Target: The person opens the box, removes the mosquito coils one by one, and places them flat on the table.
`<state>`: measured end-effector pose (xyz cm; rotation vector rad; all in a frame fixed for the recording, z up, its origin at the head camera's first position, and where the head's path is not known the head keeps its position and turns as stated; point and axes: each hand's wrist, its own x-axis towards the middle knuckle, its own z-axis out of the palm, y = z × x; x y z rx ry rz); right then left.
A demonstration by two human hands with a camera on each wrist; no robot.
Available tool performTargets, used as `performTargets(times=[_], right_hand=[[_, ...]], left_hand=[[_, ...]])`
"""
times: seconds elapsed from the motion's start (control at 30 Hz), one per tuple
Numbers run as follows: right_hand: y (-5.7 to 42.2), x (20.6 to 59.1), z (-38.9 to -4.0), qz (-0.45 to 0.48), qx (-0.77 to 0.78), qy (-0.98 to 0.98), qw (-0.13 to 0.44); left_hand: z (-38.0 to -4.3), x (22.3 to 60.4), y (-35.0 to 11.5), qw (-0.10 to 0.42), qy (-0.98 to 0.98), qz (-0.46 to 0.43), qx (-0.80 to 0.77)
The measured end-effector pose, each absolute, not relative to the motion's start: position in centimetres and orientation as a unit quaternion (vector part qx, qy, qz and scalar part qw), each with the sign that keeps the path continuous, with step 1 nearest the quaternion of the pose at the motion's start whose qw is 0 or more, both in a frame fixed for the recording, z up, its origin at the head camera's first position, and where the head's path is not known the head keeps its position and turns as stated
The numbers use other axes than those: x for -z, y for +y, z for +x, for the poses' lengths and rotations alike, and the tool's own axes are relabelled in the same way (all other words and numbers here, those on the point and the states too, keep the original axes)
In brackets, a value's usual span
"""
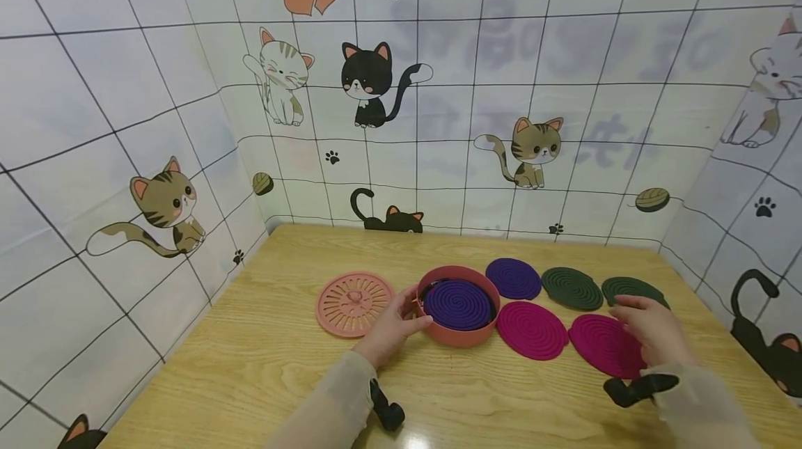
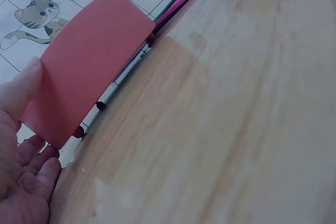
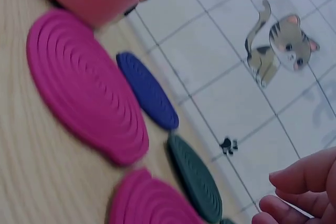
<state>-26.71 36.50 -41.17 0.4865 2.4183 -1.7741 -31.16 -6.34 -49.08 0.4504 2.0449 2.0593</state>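
Note:
My left hand (image 1: 396, 324) holds the side of a round coral-red container (image 1: 460, 339), thumb near its rim. In the left wrist view, the fingers (image 2: 39, 163) are curled at the container's lower edge, which has small dark feet. A purple spiral coil (image 1: 459, 305) lies inside the container. My right hand (image 1: 654, 329) hovers over the right end of the coils, fingers loosely bent and holding nothing. Nearest to it are a magenta spiral coil (image 1: 601, 346) and a dark green spiral coil (image 1: 633, 288), both partly hidden by the hand.
A coral slotted lid (image 1: 353, 304) with a central knob lies left of the container. To the right lie another magenta coil (image 1: 532, 331), a purple coil (image 1: 514, 278) and a green coil (image 1: 571, 288). Cat-patterned sheeting (image 1: 451, 156) stands behind the wooden table (image 1: 219, 393).

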Motion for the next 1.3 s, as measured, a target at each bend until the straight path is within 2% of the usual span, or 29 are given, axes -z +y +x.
performTargets(times=[0.17, 0.63, 1.0, 1.3], right_hand=[[32.9, 40.2, -27.6, 0.126, 0.581, 0.803, 0.029], [23.1, 38.4, -31.0, 0.022, 0.604, 0.796, 0.031], [17.5, 38.5, -31.7, 0.037, 0.632, 0.773, 0.048], [15.5, 40.2, -32.2, 0.054, 0.623, 0.779, 0.053]], left_hand=[[-31.1, 49.1, -6.3, 0.104, 0.691, 0.153, -0.699], [-31.4, 49.4, -6.4, 0.109, 0.689, 0.159, -0.699], [-31.3, 49.3, -6.4, 0.11, 0.679, 0.162, -0.707], [-31.2, 49.1, -6.4, 0.112, 0.682, 0.157, -0.705]])
